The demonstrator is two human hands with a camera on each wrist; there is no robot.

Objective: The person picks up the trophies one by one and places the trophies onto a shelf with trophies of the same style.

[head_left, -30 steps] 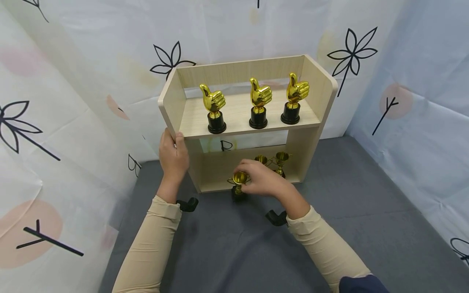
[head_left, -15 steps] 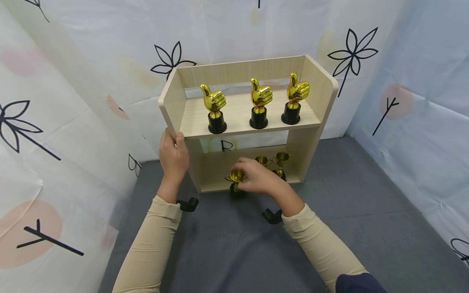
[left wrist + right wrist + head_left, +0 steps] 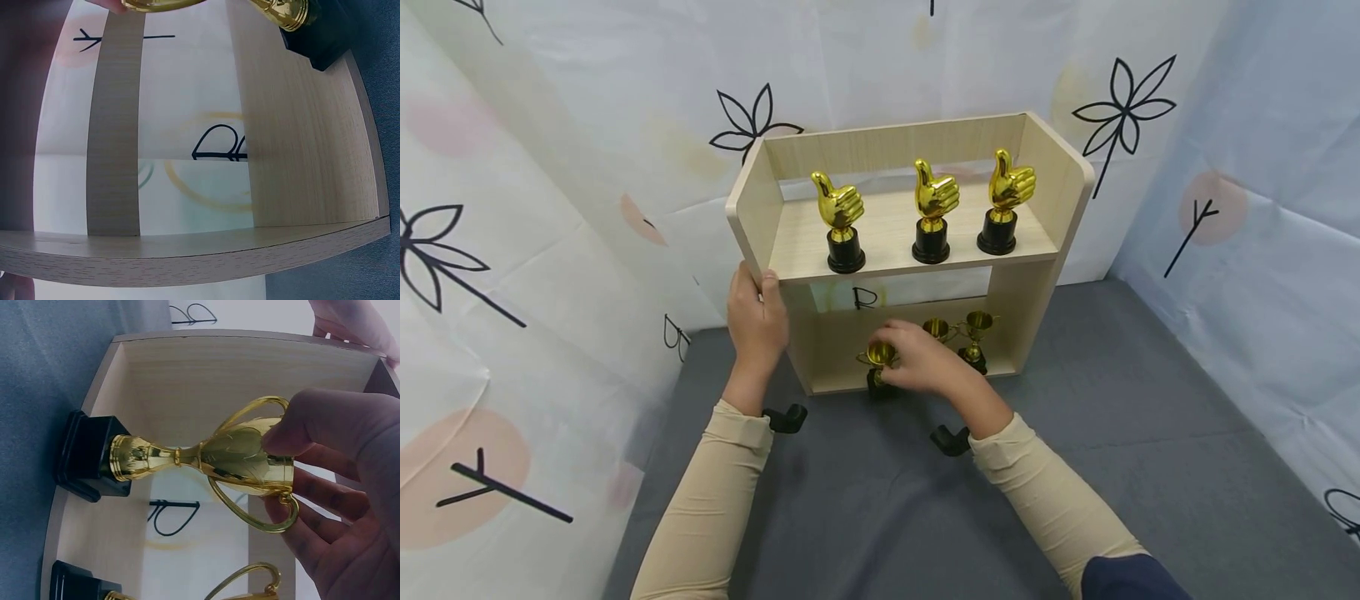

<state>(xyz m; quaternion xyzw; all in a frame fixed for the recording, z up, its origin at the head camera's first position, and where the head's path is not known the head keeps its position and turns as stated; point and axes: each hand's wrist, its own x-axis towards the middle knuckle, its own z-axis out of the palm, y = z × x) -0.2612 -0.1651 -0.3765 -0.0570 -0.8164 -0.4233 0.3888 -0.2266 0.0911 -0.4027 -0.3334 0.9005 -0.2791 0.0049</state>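
Observation:
A two-tier wooden shelf [image 3: 805, 233] stands on the grey surface, and my left hand [image 3: 757, 325] grips its left side panel, thumb at the front edge. My right hand [image 3: 921, 360] pinches a gold two-handled trophy cup [image 3: 878, 353] by its bowl, thumb on the near side. In the right wrist view the trophy's black base [image 3: 94, 456] overlaps the front edge of the lower board. Two similar trophy cups, one at the right [image 3: 973, 342] and one partly behind my right hand [image 3: 936, 327], stand on the lower tier.
Gold thumbs-up trophies on black bases stand along the upper tier: left [image 3: 846, 225], middle [image 3: 932, 208] and right [image 3: 1004, 204]. White patterned cloth [image 3: 925, 67] hangs behind the shelf and at both sides. The grey surface [image 3: 1150, 400] stretches in front and to the right.
My right hand has moved a little to the left and toward the shelf, carrying the trophy cup with it. My left hand stays on the side panel.

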